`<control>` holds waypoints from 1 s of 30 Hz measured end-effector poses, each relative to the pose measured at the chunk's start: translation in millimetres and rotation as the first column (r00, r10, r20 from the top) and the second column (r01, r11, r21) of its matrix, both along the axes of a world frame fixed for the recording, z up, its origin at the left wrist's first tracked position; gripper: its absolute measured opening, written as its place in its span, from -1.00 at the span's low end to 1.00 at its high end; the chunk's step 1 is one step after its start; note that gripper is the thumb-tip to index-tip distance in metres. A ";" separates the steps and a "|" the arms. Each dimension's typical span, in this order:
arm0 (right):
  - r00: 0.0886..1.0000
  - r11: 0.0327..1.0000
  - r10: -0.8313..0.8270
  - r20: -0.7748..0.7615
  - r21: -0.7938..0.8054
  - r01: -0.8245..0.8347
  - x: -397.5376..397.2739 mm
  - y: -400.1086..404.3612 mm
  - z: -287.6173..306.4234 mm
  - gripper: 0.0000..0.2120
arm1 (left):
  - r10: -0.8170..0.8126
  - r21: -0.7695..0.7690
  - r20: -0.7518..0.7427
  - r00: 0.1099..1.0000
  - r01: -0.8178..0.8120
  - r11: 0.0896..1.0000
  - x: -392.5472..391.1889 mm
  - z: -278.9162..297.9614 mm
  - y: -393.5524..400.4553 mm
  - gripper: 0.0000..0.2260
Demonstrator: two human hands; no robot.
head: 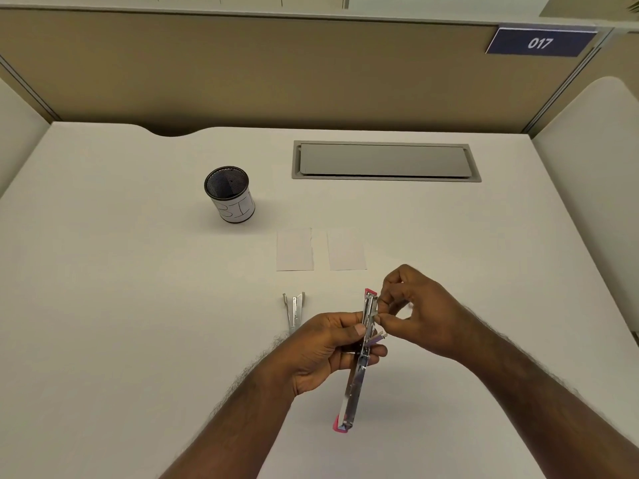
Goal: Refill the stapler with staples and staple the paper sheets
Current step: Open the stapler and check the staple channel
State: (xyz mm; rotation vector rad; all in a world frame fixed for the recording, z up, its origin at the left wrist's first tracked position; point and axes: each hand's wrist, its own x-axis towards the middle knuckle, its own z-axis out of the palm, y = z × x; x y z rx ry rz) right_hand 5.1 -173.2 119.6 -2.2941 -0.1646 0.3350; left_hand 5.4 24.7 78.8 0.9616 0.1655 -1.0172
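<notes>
Left hand (pixel 325 347): fingers and thumb wrapped round the mid-body of the stapler (pixel 359 361), held above the counter (pixel 138 305), opened out flat, magazine channel up. Judged so the track faces the loader. Pink ends show at far tip and near tip.

Right hand (pixel 411 309): thumb and forefinger pinched together at the upper part of the channel, prob. on a strip of staples; strip itself too small to confirm. Pinch grip suits feeding a thin strip into a narrow slot.

Item, just left of hands: small metal piece w/ splayed prongs (pixel 294 311), lying on counter; identity unclear, poss. staple remover or stapler part.

Paper sheets (pixel 321 249): two, side by side w/ a gap, flat on counter beyond the hands. Not yet stacked or stapled; judged set aside within reach for the next stage.

Mesh cup (pixel 230 193): far left, upright, paper label.

Cable hatch (pixel 385 161): far counter, lid down.

Step in hand: refill. Stapling not begun.
</notes>
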 end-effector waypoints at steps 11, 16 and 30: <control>0.992 0.985 -0.112 -0.060 0.127 0.119 -2.3 2.3 -5.8 -0.88 | 0.068 -0.034 -0.021 0.997 -0.068 0.997 0.0 -11.0 2.5 -0.78; 0.977 0.938 -0.179 -0.118 0.278 0.206 -0.9 7.2 -18.4 -0.77 | 0.121 -0.060 -0.044 0.992 -0.123 0.991 1.0 -18.6 3.5 -0.74; 0.913 0.818 -0.346 -0.216 0.408 0.406 3.4 8.4 -33.7 -0.85 | 0.242 0.260 0.128 0.962 -0.268 0.928 21.5 -49.6 2.1 -0.86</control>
